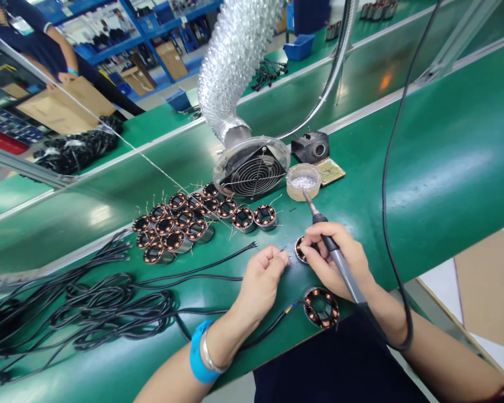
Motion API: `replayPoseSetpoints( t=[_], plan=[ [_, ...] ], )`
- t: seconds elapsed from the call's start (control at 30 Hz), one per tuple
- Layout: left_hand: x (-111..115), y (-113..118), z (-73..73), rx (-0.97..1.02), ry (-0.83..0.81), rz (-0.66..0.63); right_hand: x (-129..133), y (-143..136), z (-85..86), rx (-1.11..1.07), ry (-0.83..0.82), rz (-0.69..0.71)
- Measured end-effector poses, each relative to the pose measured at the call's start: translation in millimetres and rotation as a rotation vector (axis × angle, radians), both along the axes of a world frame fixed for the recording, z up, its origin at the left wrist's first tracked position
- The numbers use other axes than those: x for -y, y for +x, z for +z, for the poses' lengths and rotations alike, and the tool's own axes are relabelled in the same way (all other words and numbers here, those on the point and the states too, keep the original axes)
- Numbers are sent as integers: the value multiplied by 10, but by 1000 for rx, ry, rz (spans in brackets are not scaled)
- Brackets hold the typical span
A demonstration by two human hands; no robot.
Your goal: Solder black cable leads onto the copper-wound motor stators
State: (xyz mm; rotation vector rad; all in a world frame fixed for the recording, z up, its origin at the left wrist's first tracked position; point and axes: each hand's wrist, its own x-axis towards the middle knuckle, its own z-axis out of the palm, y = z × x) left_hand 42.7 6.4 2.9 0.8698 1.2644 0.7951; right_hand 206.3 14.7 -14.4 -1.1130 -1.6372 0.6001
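Observation:
My left hand [261, 282] is closed in a pinch on a thin wire end [287, 252], which sticks out past the fingertips. In my right hand [346, 252] rests a soldering iron [318, 217], its tip at the rim of a round tub [297, 193] of silvery material. Thumb and fingers of that same hand also touch a copper-wound stator [298, 250], which they partly cover. Closer to my body lies another stator [321, 308], with a black cable [273, 324] running to it from under my left wrist.
Several stators [174, 240] stand grouped on the green bench [445, 168]. Black cables [121, 308] lie coiled at left. A fan [256, 170] with a silver duct [239, 56] stands behind, beside an iron holder [313, 146]. The iron's cord [386, 184] hangs at right. Across the bench, a person handles cardboard [69, 106].

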Motion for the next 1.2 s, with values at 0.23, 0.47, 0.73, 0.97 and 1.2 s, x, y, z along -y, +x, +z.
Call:
replayPoseSetpoints(
  t=[0.23,0.47,0.73,0.97,1.2],
  plan=[
    [21,27,1,-19,2,39,-2,53,36,80,137,149],
    [17,34,14,-33,-7,43,49,102,95,107,141,173],
    [36,46,-24,1,21,91,-55,-36,4,77,233,-2],
    [27,49,-47,-4,57,66,-1,51,1,104,224,112],
    [11,52,-26,-42,61,46,84,154,88,51,162,136]
  ],
)
